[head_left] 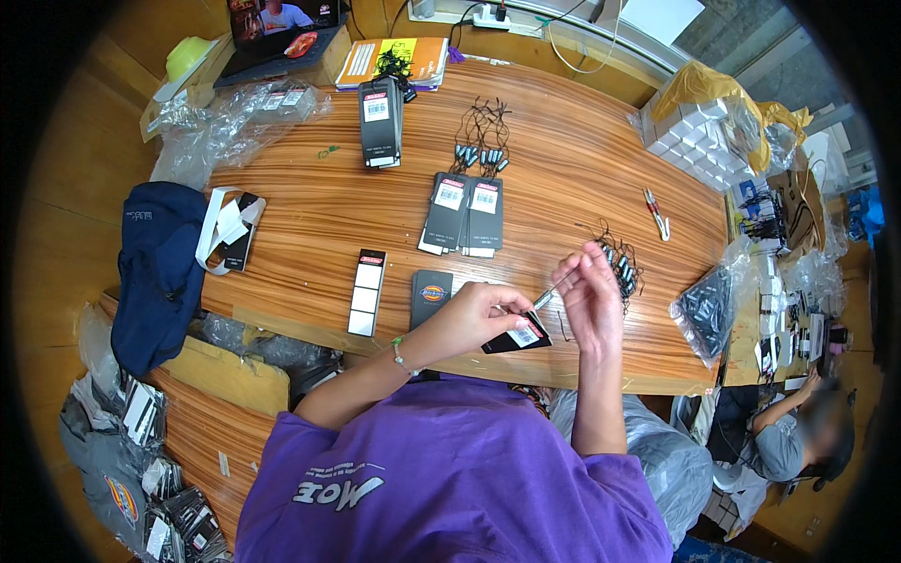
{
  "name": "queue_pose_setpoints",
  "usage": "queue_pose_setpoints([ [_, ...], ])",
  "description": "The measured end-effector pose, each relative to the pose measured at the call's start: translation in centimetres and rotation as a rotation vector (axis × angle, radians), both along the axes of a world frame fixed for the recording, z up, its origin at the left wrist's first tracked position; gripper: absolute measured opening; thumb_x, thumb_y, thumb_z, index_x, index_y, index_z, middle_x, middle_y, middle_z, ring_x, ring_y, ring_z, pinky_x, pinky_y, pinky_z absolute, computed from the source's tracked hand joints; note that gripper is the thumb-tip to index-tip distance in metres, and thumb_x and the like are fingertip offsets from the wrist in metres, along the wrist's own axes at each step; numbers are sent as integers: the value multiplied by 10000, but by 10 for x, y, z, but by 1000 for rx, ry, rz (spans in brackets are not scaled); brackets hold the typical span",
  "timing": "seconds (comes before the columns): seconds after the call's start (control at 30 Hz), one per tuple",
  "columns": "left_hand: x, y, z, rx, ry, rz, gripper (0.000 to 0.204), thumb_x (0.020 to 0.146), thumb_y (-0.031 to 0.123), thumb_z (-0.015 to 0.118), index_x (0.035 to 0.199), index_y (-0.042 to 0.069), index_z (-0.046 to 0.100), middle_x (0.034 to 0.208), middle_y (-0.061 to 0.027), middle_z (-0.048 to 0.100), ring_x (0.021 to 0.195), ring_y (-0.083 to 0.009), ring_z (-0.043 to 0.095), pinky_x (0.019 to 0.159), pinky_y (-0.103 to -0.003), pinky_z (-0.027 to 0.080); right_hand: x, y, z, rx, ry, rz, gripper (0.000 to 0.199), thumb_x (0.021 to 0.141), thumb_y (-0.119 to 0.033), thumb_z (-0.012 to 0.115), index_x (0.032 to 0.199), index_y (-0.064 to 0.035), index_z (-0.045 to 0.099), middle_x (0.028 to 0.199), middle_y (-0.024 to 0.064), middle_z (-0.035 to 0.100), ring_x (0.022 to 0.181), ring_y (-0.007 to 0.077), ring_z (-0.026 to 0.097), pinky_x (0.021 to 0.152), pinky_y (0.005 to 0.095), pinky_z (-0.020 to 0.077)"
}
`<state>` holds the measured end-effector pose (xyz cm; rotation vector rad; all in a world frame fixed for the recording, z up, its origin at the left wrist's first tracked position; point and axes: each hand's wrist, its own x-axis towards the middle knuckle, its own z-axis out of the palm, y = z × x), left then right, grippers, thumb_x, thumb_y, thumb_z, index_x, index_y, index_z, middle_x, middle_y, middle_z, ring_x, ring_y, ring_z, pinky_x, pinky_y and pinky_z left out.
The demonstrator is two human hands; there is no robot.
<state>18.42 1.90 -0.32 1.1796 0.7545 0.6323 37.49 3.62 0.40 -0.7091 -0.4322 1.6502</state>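
Dark hang tag [518,338], with white sticker, held above the near edge of the wooden surface [563,159], pinched by the fingers of the left hand [483,314]. Right hand [591,291] raised beside it, fingers pressed together on a thin cord with a small metal-coloured end [547,298] that runs down toward the tag. Done, by appearance: fanned tag stacks [462,214] mid-surface and a taller stack [380,122] toward the far edge. Left: loose corded fasteners [621,263] just behind the right hand, another bunch [481,150] farther back, one dark tag [432,296] lying flat near the left hand. Whether the cord has passed through the tag cannot be told; the tag's hole is hidden.
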Motion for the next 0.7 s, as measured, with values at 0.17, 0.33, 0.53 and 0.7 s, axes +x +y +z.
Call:
queue_pose_setpoints([
  [0.17, -10, -6, 4, 13, 15, 10, 163, 825, 14, 591, 974, -51, 594, 886, -66, 627, 845, -97, 597, 756, -217, 487, 19, 18, 7, 100, 4, -140, 150, 875, -48, 502, 1022, -58, 479, 841, 110, 578, 815, 198, 563, 782, 336, 475],
  [0.33, -14, -5, 13, -45, -124, 185, 163, 825, 3, 584, 979, -49, 594, 946, -85, 626, 908, -123, 595, 791, -221, 487, 6, 18, 28, 145, 56, -40, 127, 873, -70, 520, 992, -32, 497, 810, 112, 585, 748, 201, 574, 745, 333, 491],
  [0.53, -25, 12, 32, 305, -65, 518, 180, 784, -83, 588, 962, -55, 597, 1015, -108, 588, 930, -145, 585, 799, -234, 511, -15, -7, 49, 367, -698, 49, 77, 862, -36, 538, 872, 31, 575, 721, 112, 606, 648, 150, 573, 623, 270, 473],
  [0.7, -23, 13, 34, 281, -83, 590, 181, 780, -82, 601, 955, -37, 607, 927, -81, 617, 838, -121, 603, 736, -221, 512, -50, -13, 53, 646, -1364, -92, 44, 725, 0, 638, 720, 11, 595, 644, 90, 572, 540, 173, 519, 507, 274, 406],
])
